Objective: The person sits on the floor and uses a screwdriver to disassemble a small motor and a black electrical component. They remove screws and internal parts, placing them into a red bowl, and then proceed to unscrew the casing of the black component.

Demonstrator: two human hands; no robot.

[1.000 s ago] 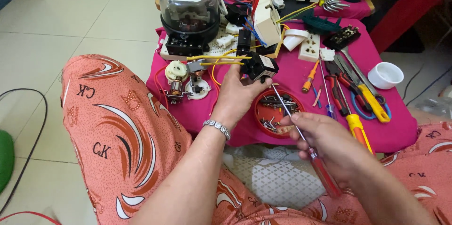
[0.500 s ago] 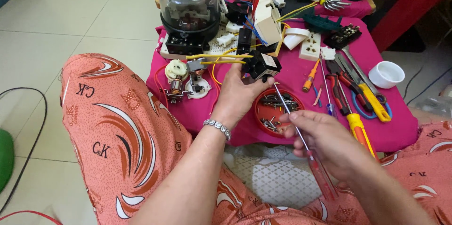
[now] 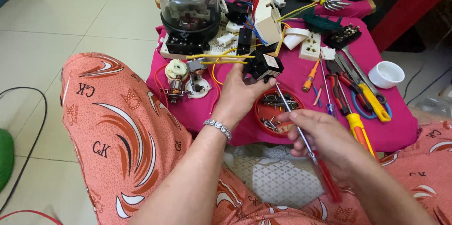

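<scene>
Two hands work above a low counter (image 3: pixel 400 131) draped in pink cloth. Nearest, the right hand (image 3: pixel 325 142) is clamped on a red-handled screwdriver (image 3: pixel 306 142), its thin shaft slanting up to the underside of a small black electrical part (image 3: pixel 264 66). The left hand (image 3: pixel 240 95) pinches that part just over a round red lid of screws (image 3: pixel 278 112). Yellow wires (image 3: pixel 216 58) run leftward from it. Farther back stands a domed electric meter (image 3: pixel 188 11)
</scene>
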